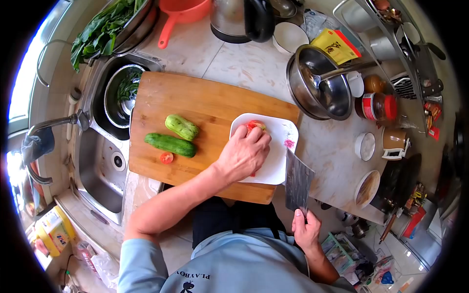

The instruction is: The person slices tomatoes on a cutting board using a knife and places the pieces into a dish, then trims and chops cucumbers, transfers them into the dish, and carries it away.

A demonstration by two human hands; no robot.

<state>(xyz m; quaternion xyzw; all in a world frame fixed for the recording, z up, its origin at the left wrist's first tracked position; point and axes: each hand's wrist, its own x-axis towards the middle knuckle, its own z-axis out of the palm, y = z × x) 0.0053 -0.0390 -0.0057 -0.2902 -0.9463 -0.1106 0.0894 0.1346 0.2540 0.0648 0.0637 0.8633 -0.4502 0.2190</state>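
My left hand (245,152) is over the white rectangular dish (277,166), its fingers curled around red tomato pieces (255,126). The dish rests on the right part of the wooden cutting board (210,100). In my right hand (307,228) is the handle of a cleaver (299,179), its dark blade pointing away from me beside the dish's right edge. Two green cucumbers, one paler (181,127) and one darker (170,145), lie on the left half of the board. Just below them is a small tomato piece (166,157).
A double sink (100,171) with a faucet (58,122) is at the left. Metal bowls (318,83), a red-lidded jar (378,106) and small white bowls (365,146) stand at the right. Behind the board are a kettle (229,19) and a red strainer (183,12).
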